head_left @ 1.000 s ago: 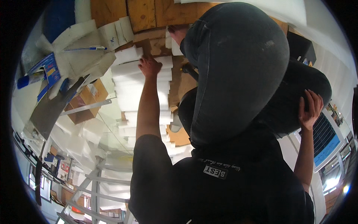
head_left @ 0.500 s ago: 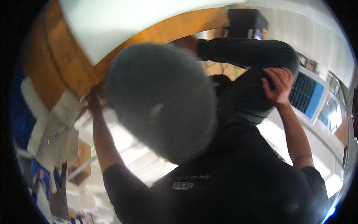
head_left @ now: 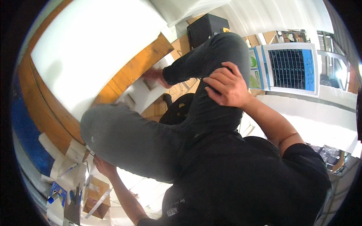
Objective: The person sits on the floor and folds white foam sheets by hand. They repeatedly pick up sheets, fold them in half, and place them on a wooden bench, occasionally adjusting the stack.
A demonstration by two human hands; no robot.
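My right hand (head_left: 228, 84) rests on my right thigh just below the knee, its fingers loosely bent over the dark jeans (head_left: 211, 109) and holding nothing. Down at the lower left, my left hand (head_left: 105, 166) is beside my bent left knee (head_left: 102, 124). Its fingers are small and partly hidden, close to white sheet-like pieces (head_left: 73, 154) next to the table's wooden edge. Whether they grip anything is unclear. My bare foot (head_left: 156, 76) shows past the right shin, near the brown wooden edging (head_left: 132, 71).
A white tabletop (head_left: 94, 49) with brown edging fills the upper left. Behind my right knee stand a black box (head_left: 207, 29) and a white-and-blue air cooler (head_left: 290, 69). A cardboard box (head_left: 98, 197), a white strip and a blue-capped marker-like item (head_left: 52, 197) lie at lower left.
The view has swung, bringing more of the white tabletop into sight. My left knee appears lower and farther left. My right hand stays on the leg; my left hand appears lower.
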